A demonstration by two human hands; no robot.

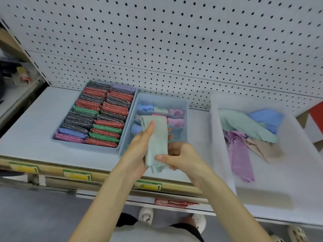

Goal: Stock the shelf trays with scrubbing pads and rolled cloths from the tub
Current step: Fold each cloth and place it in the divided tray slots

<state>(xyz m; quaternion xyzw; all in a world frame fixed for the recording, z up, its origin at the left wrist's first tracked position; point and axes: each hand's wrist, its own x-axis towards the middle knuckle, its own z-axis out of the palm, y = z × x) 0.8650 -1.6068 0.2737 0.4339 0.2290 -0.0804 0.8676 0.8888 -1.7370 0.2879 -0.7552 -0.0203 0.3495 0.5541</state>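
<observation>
Both my hands hold a folded mint-green cloth [156, 137] just in front of the divided blue tray [185, 109]. My left hand [139, 147] grips its left side, thumb pressed on the front. My right hand [180, 155] pinches its lower end. The divided tray holds rolled cloths [176, 113] in blue, pink and mint. To its left, a wider blue tray [87, 147] is packed with sparkly scrubbing pads [97, 116] in red, grey, green, blue and purple. The translucent white tub [218, 137] on the right holds loose cloths: mint [244, 126], blue, purple [240, 156] and beige.
Everything sits on a pale shelf [26, 126] backed by white pegboard [174, 41]. Yellow price labels [76, 174] line the shelf's front edge. A red box corner [316, 116] shows at the far right. My shoes [146, 215] are on the grey floor below.
</observation>
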